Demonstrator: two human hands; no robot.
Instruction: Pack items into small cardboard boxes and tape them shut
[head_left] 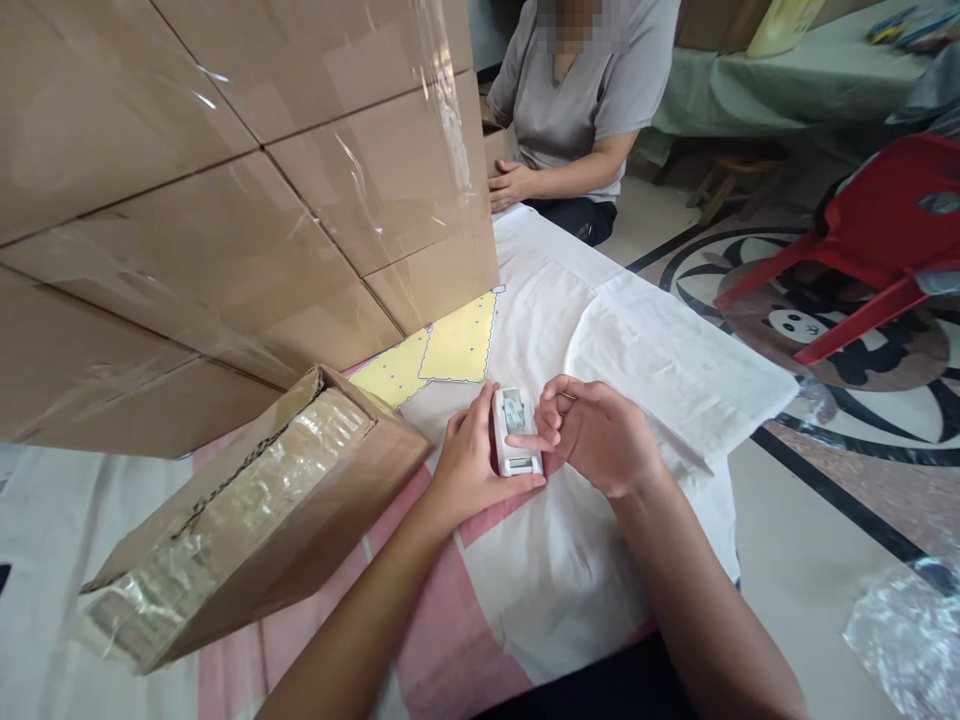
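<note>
A small white plastic case point(517, 462) lies in my left hand point(472, 455), with the fingers on its left side and the thumb along its near edge. A recessed panel with a green-and-white printed piece shows on its upper face; its exact kind I cannot make out. Across the case reaches one outstretched finger of my right hand point(592, 435), its tip over the lower part of the panel. The other right fingers are loosely bent, and a thin ring-like metal glint shows among them. Yellow dotted sheets point(457, 340) lie just beyond.
A tall stack of taped cardboard boxes point(225, 200) stands at the left, with a flat taped carton point(300, 530) before it. White cloth point(645, 340) covers the surface. Opposite sits a person in a grey shirt point(577, 110). A red chair point(892, 210) and clear plastic wrap point(907, 640) are at right.
</note>
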